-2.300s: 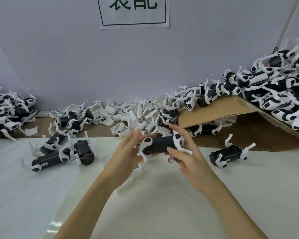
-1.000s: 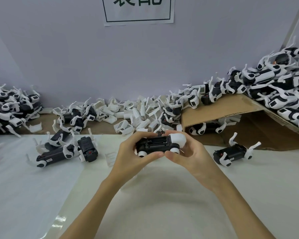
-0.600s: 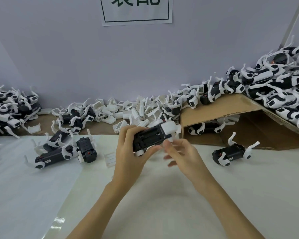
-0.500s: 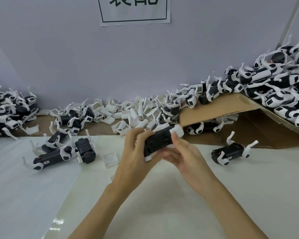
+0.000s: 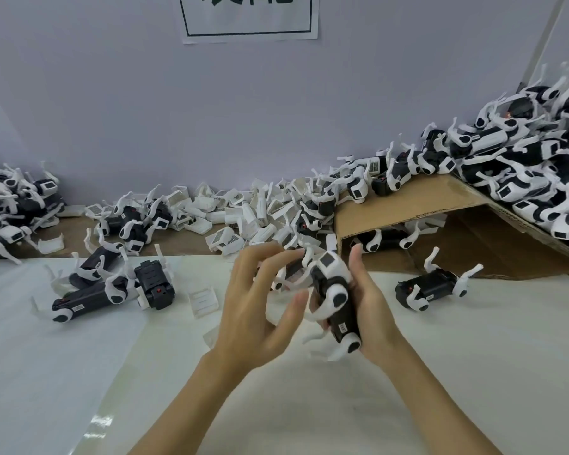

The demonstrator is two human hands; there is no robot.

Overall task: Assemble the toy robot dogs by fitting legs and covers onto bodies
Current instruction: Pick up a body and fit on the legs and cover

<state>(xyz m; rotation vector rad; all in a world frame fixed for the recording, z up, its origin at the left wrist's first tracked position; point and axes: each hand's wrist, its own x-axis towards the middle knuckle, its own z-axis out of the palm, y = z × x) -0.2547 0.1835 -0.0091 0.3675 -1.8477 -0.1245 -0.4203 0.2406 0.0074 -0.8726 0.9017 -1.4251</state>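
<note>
Basically right hand cradles toy robot dog on end, fingers wrapped behind.
Left hand loose, half-curled, apparently empty; likely freed for the legs.

A white paper sign with a dark green border and cut-off lettering hangs on the pale lilac wall. A brown cardboard sheet slopes at right above the white-covered desk.

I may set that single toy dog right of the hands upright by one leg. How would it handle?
The lone toy dog lies on its side with thin white legs sticking up; those look likely to flex or pop off. Its blocky black body probably slides rather than rolls. It seems light.
</note>
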